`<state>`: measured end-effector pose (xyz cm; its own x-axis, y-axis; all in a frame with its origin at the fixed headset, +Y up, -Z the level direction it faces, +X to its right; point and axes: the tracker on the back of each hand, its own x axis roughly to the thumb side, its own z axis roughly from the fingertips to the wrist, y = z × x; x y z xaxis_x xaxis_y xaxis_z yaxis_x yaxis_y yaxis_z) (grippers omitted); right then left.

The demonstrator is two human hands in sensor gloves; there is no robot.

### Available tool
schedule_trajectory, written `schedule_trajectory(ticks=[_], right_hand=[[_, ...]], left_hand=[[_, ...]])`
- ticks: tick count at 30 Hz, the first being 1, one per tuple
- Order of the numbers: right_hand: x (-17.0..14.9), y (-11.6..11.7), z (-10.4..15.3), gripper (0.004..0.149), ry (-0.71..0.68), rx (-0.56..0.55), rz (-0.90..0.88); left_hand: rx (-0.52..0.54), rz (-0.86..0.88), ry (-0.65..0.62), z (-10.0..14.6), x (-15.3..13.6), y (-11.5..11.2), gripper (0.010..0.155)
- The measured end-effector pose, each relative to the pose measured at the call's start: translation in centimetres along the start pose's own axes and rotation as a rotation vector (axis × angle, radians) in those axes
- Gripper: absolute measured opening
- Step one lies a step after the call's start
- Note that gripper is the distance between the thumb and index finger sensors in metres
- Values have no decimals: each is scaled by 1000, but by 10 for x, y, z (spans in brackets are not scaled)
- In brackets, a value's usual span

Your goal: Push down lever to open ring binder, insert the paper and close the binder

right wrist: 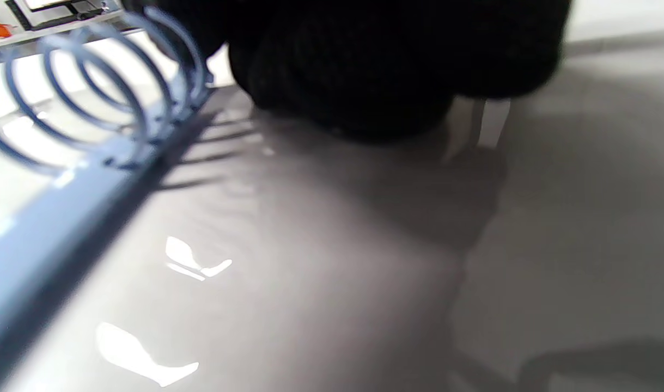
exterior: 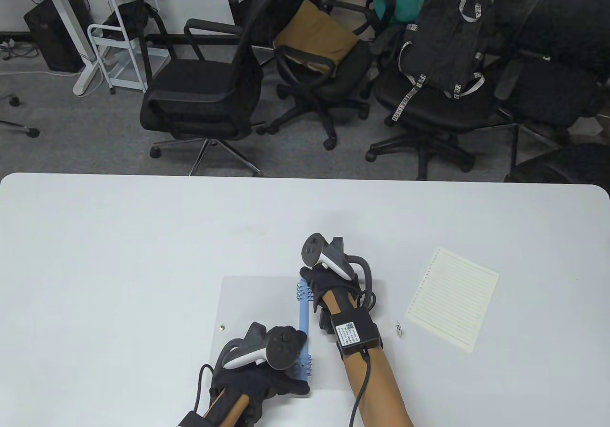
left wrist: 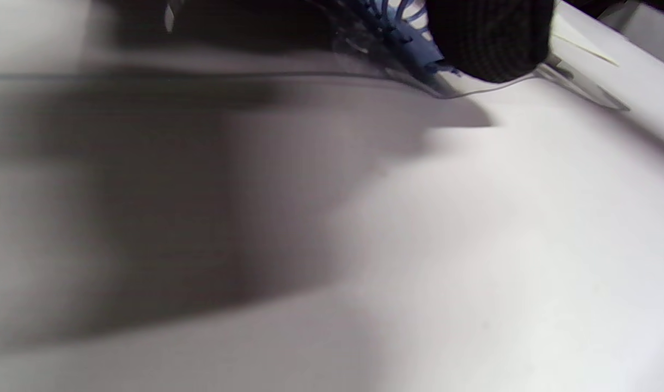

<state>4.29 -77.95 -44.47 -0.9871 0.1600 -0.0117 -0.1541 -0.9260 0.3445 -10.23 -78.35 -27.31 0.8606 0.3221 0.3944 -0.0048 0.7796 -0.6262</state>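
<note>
A translucent binder (exterior: 252,312) lies open and flat near the table's front edge, its blue ring spine (exterior: 303,320) running front to back. My left hand (exterior: 290,385) is at the spine's near end; in the left wrist view one gloved fingertip (left wrist: 489,43) presses on the blue end piece (left wrist: 413,46). At the far end my right hand (exterior: 310,281) sits with bunched fingers (right wrist: 375,71) down beside the rings (right wrist: 119,98), which look like full loops. A lined, punched sheet of paper (exterior: 452,298) lies loose to the right of the binder.
Small metal snaps sit on the left cover edge (exterior: 221,326) and on the right one (exterior: 399,328). The white table (exterior: 119,236) stretches wide to the left and back. Office chairs (exterior: 205,93) and a backpack (exterior: 443,41) stand beyond the far edge.
</note>
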Motion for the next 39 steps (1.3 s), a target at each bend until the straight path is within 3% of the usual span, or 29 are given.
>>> schedule_trajectory(ticks=[7,11,15,19,25,32,39], right_hand=[[-21,-8,21,49,-98,-25,-226],[-36,-24,40,51,-124,-122,-189],[-57,-40,56,55,-107,-186,-146],[-87,-50,69,61,0,-224,-54],[-160,-55,86,75,318,-115,32],[-244,-44,106,88,568,-52,-117],[-278,-36,115,93,640,-3,-238]], left_hand=[[127,44,-60,7,-4,3,103],[289,128,-118,18,-6,13,100],[384,214,-158,28,-12,20,97],[423,263,-165,33,-18,21,95],[426,278,-153,35,-23,22,95],[402,278,-145,31,-23,20,95],[385,262,-145,29,-21,19,95]])
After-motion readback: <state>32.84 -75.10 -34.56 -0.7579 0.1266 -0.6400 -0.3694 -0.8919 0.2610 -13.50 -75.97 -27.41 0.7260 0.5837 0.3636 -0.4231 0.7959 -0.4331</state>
